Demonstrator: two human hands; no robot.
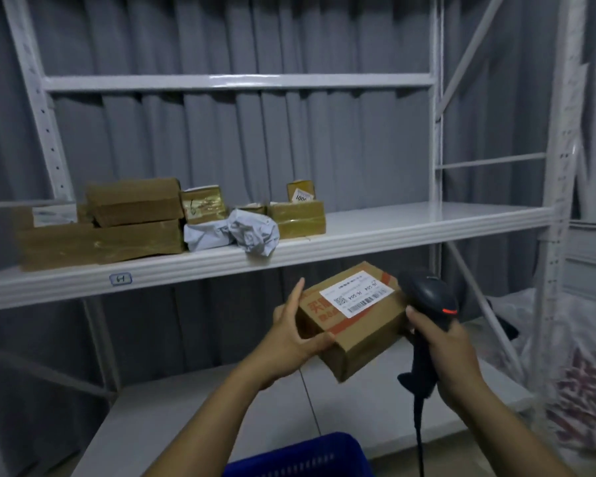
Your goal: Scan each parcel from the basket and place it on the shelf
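Left hand point(298, 333) clasps cardboard parcel point(353, 318) (label up); right hand point(448, 352) grips scanner point(430, 304) beside it, below the shelf's point(393, 235) front edge.

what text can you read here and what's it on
"504", twice: label on the held parcel; rest too small.
"61", handwritten: shelf tag.
"6", handwritten: taped box.
"1000", partly hidden: small box label.
Red print on held parcel and bag: unreadable.
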